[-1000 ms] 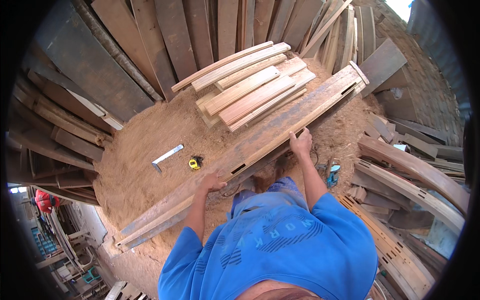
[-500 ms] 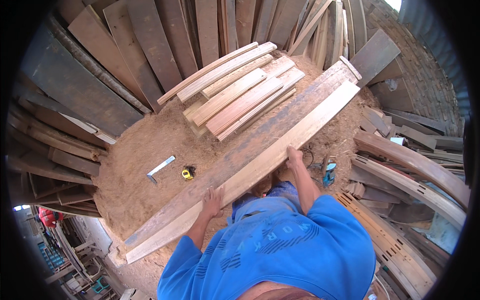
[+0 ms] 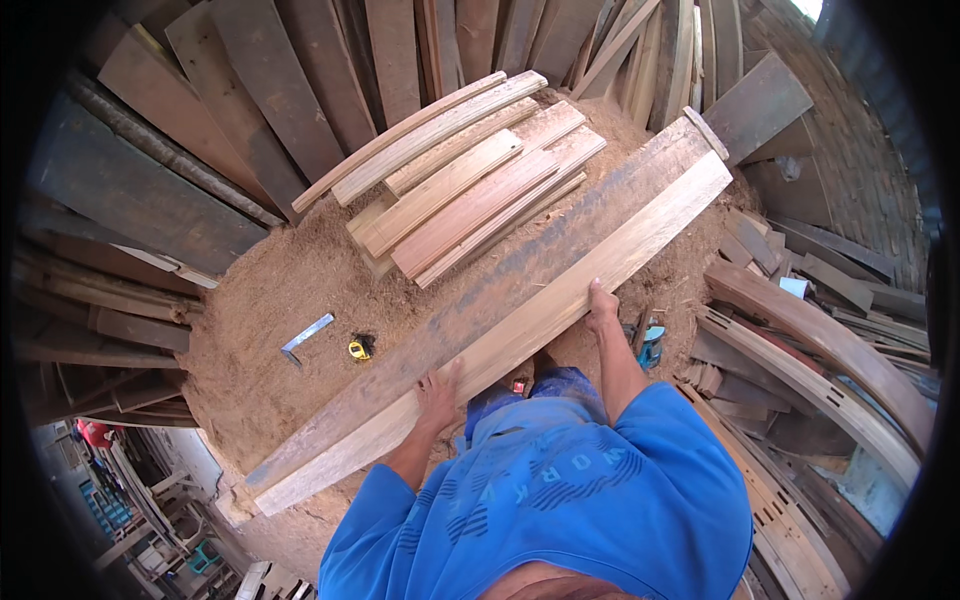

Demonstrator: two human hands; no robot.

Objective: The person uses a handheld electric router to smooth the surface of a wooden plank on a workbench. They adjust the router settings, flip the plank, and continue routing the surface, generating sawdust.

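A long pale wooden plank (image 3: 520, 345) lies slantwise from near left to far right, along the near side of a darker, weathered long board (image 3: 470, 300). My left hand (image 3: 438, 396) rests on the plank's near half, its fingers spread over the top face. Farther along, my right hand (image 3: 602, 308) grips the near edge with the thumb on top; its other fingers are hidden beneath. Beyond the boards is a stack of moulded wooden pieces (image 3: 475, 205). To the left, a metal try square (image 3: 307, 337) and a yellow tape measure (image 3: 360, 347) lie on the shavings.
Sawdust and shavings (image 3: 270, 280) cover the ground. Wide boards (image 3: 290, 90) lean all along the back and left. A teal power tool (image 3: 651, 346) sits right of my right arm. Slotted timbers (image 3: 810, 375) and offcuts are piled at the right.
The view has shifted slightly, so the tools and stack appear farther left. My left hand has slid a little to the right along the plank, its fingers flatter. My right hand keeps its hold.
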